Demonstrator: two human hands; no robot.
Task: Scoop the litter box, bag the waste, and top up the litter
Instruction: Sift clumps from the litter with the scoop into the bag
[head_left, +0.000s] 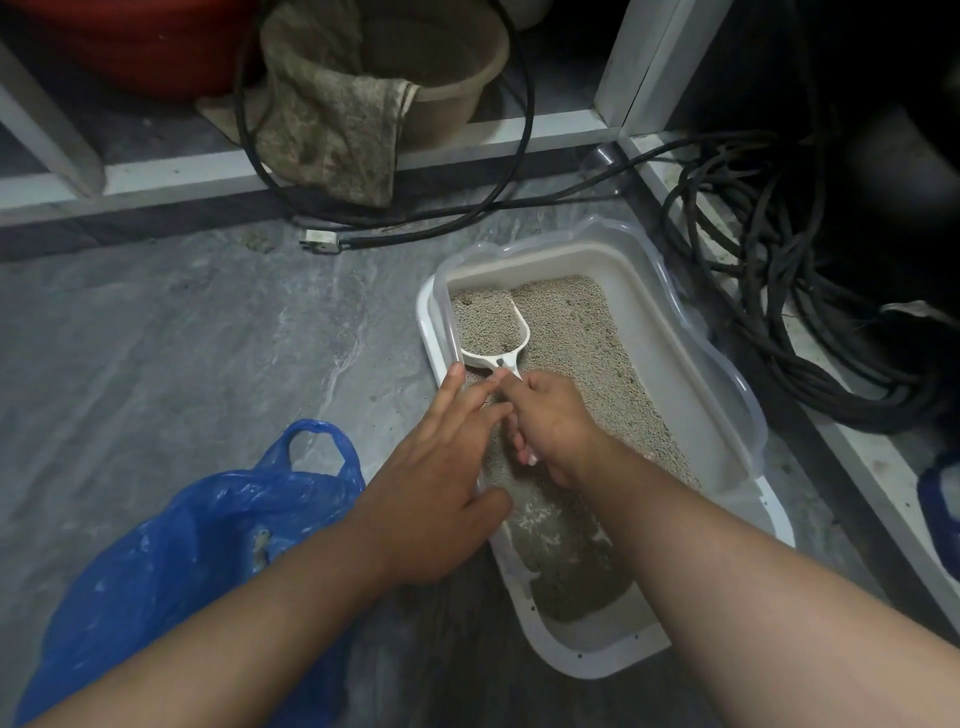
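Two bare forearms reach forward from the bottom of the view, and between them and to the left a blue plastic bag (171, 545) lies open on the floor, with a little pale grit showing inside it. The right hand (550, 426) is curled round the handle of a white scoop (493, 332), whose bowl is heaped with litter and sits low in the far left part of the litter box (727, 415). The scoop's long axis runs away from the person, bowl at the far end, handle toward the wrist. The left hand (441, 457) grasps nothing: its fingers lie straight along the near left rim of the box, fingertips close to the scoop's neck, seemingly steadying the box.

The bag lies to the left and nearer the body than the scoop, just beside the box and under the left forearm. So the load would probably have to be lifted back and swung left over the rim. The left hand is nearer the bag and could hold its mouth open.
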